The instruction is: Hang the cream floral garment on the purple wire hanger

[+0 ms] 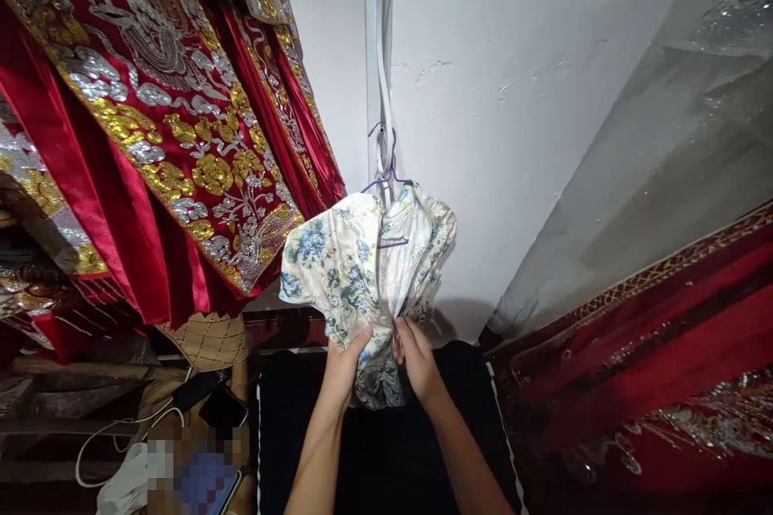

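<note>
Your left hand and right hand both pinch the bunched lower folds of the white blue-flowered fabric garment, which hangs on a thin purple wire hanger above your fingers.

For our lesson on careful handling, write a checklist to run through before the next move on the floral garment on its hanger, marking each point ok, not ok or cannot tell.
1. Left hand grips the floral garment: ok.
2. Right hand grips it too: ok.
3. Purple hanger hooked on the white strap: ok.
4. Garment sits evenly on the hanger: not ok, it is bunched.
5. Garment apart from the red embroidered cloth: ok.
6. Strap's upper fixing is secure: cannot tell, out of view.
</note>
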The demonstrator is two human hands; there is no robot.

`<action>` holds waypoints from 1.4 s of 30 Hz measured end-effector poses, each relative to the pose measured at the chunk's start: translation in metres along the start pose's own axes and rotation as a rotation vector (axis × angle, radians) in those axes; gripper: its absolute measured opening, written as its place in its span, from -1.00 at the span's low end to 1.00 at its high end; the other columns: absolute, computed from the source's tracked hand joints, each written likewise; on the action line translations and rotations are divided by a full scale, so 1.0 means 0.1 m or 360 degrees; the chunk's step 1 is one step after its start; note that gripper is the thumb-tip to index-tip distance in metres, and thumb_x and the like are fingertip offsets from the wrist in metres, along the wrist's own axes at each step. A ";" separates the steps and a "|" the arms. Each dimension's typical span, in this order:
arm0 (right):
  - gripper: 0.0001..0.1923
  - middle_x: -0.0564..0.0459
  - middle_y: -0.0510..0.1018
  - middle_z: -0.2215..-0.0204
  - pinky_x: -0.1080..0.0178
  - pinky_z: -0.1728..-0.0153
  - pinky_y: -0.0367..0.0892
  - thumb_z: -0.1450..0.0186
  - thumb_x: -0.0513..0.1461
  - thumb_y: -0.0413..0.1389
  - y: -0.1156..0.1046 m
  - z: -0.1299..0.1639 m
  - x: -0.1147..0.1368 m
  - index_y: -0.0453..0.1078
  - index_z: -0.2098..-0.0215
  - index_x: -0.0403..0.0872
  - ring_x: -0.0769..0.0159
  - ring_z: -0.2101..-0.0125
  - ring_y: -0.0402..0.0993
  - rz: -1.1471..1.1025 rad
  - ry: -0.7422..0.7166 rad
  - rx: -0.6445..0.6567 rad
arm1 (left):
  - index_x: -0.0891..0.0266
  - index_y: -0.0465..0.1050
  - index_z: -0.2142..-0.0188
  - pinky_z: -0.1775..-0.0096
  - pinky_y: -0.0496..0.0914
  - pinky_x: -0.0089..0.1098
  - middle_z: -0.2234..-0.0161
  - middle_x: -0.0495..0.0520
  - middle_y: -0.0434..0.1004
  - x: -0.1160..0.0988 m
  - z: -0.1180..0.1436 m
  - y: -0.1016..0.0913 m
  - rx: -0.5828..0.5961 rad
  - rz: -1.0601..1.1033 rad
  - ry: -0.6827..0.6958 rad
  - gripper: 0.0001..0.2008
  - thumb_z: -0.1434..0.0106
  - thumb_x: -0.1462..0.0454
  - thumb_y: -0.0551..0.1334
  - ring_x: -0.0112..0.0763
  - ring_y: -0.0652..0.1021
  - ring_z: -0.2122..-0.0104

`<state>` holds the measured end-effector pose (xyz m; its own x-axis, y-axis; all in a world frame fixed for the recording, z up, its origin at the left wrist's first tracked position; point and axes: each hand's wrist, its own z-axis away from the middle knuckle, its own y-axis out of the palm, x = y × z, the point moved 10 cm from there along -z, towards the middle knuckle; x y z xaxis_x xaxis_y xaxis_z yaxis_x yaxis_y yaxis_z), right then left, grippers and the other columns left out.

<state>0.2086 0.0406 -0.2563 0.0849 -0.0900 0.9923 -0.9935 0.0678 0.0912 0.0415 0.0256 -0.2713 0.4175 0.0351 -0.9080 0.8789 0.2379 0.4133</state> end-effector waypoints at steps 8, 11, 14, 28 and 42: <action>-0.48 0.17 0.24 0.63 0.27 0.54 0.10 -0.31 0.20 0.09 0.22 0.06 -0.13 0.26 0.50 -0.03 0.39 0.59 0.13 -0.0113 0.0082 0.0325 | 0.10 0.23 -0.27 -0.28 0.27 -0.10 -0.28 0.22 0.33 -0.09 0.14 -0.27 -0.0520 -0.0148 0.0395 -0.31 -0.20 0.12 0.40 -0.07 0.38 -0.28; -0.52 0.13 0.33 0.56 0.29 0.52 0.12 -0.32 0.17 0.09 0.15 0.11 -0.20 0.30 0.46 -0.05 0.38 0.56 0.18 -0.0043 0.0072 0.0218 | 0.09 0.33 -0.17 -0.35 0.12 -0.10 -0.32 0.22 0.20 -0.16 0.29 -0.28 -0.0730 -0.0626 0.0814 -0.43 -0.18 0.14 0.38 -0.07 0.22 -0.36; -0.54 0.09 0.39 0.56 0.27 0.47 0.21 -0.31 0.12 0.11 0.17 0.15 -0.20 0.34 0.50 -0.06 0.34 0.52 0.28 0.0044 0.0032 0.0268 | 0.10 0.52 0.13 -0.21 0.30 -0.11 -0.02 0.19 0.48 0.09 0.20 0.08 -0.0203 -0.0868 0.0772 -0.79 -0.21 0.21 0.31 -0.05 0.46 -0.13; -0.74 0.12 0.43 0.75 0.33 0.65 0.04 -0.27 -0.11 0.10 0.05 -0.21 0.43 0.45 0.49 -0.07 0.43 0.74 0.14 0.0032 0.0152 0.0375 | 0.13 0.41 0.37 0.22 0.37 -0.30 0.39 0.05 0.41 0.33 0.17 0.35 0.0210 -0.1028 0.0696 -0.86 -0.34 0.22 0.18 -0.25 0.46 0.32; -0.85 0.16 0.39 0.71 0.46 0.68 0.03 -0.23 -0.21 0.11 0.08 -0.92 1.93 0.38 0.47 -0.09 0.53 0.70 0.18 -0.0318 -0.0339 0.0213 | 0.20 0.46 0.28 0.19 0.39 -0.33 0.33 0.05 0.51 -0.48 -0.13 0.82 0.0584 -0.1091 0.1020 -0.89 -0.28 0.21 0.31 -0.31 0.52 0.29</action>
<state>0.2237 0.1157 -0.0568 0.2757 -0.2954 0.9147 -0.9611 -0.1021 0.2567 0.0910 0.0558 -0.1943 -0.3125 0.5440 -0.7788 0.9448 0.0926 -0.3144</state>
